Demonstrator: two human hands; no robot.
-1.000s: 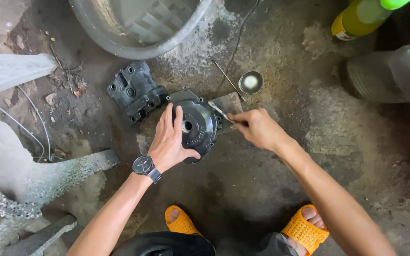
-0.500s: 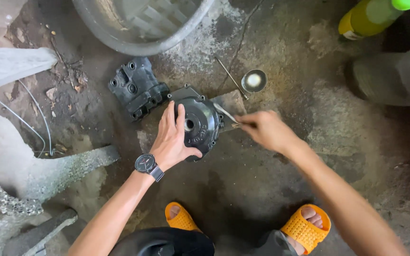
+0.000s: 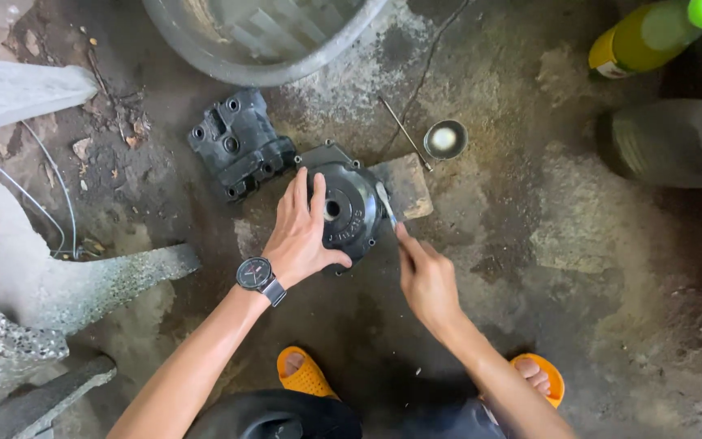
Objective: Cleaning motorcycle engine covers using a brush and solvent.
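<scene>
- A yellow-green bottle [image 3: 639, 36] with a bright green cap is lying at the top right corner, showing a white label [image 3: 611, 70] edge near its base.
- A wristwatch [image 3: 253, 273] is showing a round dark dial on the left wrist.

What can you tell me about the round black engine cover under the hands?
The round black cover looks like cast metal, dark and grimy, with a central hole and small bolt lugs around its rim. It lies flat on the stained concrete floor. The left hand presses on its left side; the right hand holds a thin tool against its right edge.
</scene>
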